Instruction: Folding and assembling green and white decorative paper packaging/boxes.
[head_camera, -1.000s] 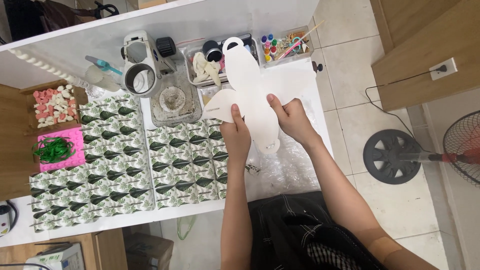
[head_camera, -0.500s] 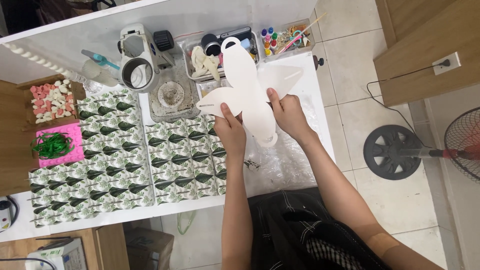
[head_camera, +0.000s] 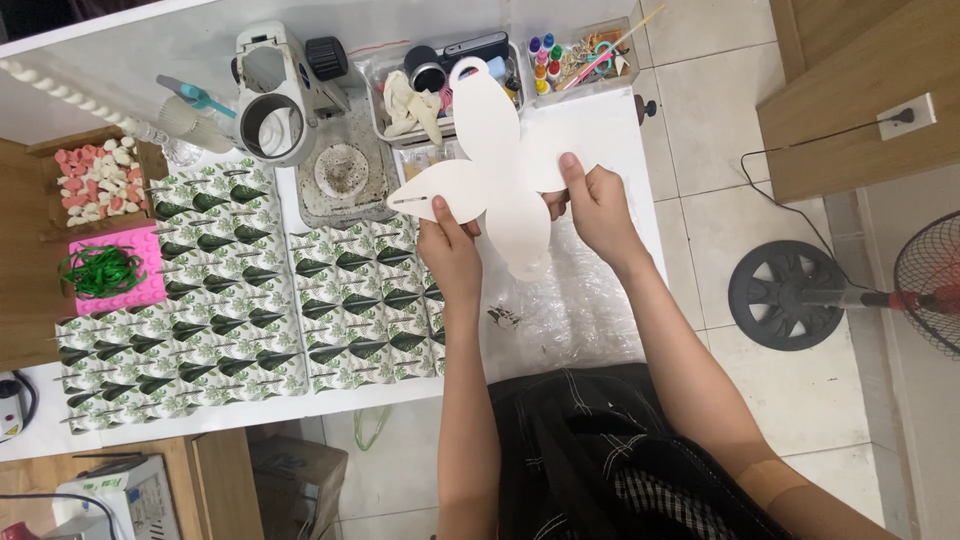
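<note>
1. White card cutout, petal-lobed, held up between both hands over the far part of the desk; long axis running away from the body, looped tab at the far end, rounded lobe at the near end hanging just below the fingers.
2. Left hand pinching the left lobe, thumb on the upper face near its base; right hand clamped on the right lobe, thumb on top as well (fingers behind the card, out of sight).
3. Both hands about equally near the cutout's centre, the right a touch farther from the body.
4. Beyond the hands, touching or nearly under the cutout's far tip: clear plastic tray of tools, and to its right a small box of coloured bottles.
5. Left of the left hand: rows of green leaf-printed packets covering the desk, reaching right up to the wrist; farther left a pink tray with green ribbon; beyond them a grey press-like tool.
6. Beneath and toward the body from the hands: crinkled clear plastic sheet on bare desk, the only open patch.
7. Right of the right hand: desk edge close, then tiled floor with a fan base.
</note>
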